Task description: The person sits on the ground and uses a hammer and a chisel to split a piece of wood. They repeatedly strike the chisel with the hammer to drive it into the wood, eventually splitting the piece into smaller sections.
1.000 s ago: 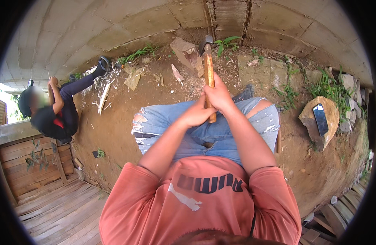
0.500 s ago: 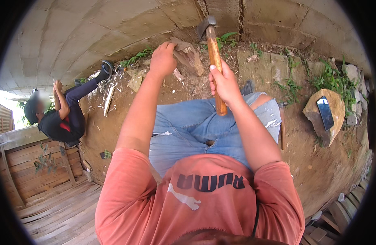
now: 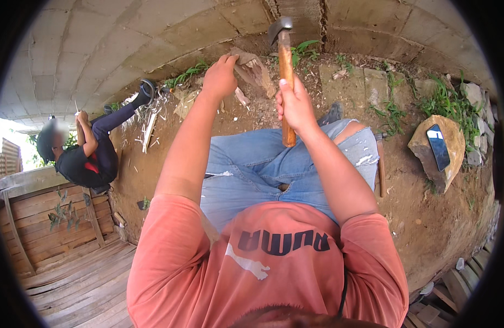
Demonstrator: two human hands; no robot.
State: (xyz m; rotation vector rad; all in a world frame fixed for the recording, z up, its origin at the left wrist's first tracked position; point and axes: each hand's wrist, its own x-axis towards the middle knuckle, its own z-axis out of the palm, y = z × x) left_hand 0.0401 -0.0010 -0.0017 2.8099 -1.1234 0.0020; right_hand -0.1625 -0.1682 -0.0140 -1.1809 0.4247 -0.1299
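My right hand [image 3: 297, 106] is wrapped round the wooden handle of a hammer [image 3: 286, 60]. Its dark metal head points away from me, near the foot of the wall. My left hand [image 3: 220, 77] rests on the upper left end of a rough brown chunk [image 3: 257, 72], wood or stone, I cannot tell which. The fingers bend over that end and are partly hidden. The hammer's head stands just right of the chunk, apart from it in the picture.
A concrete wall [image 3: 361, 27] runs along the far side. At the right a phone [image 3: 438, 146] lies on a big rock [image 3: 453, 136]. A wooden-handled tool [image 3: 380, 169] lies beside my right knee. Another person [image 3: 88, 147] sits at the left, near pale wood splinters [image 3: 149, 128].
The hammer has shifted slightly, its handle end moving a little left and away from me. My left hand stays at the chunk's end.
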